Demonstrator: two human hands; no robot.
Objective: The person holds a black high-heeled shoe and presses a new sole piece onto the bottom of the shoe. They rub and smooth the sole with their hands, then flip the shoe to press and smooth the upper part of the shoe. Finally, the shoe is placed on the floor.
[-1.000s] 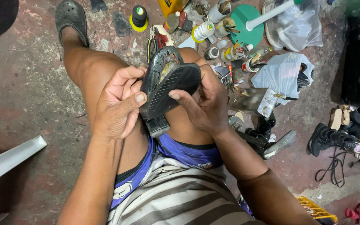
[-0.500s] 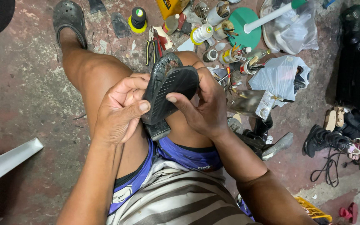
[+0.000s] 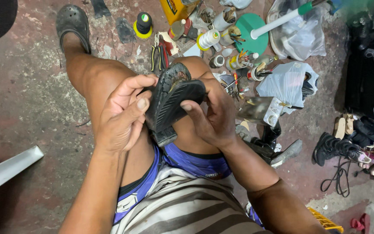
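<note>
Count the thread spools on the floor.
2 clear ones: a black spool on a yellow base near the clog, and a white spool with yellow ends beside the green disc. The clutter may hide more.

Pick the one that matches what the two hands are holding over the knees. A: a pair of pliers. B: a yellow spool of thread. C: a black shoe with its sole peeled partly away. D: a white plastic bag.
C: the left hand and right hand both grip a black shoe whose sole gapes away from the upper, above the bare knees.
</note>
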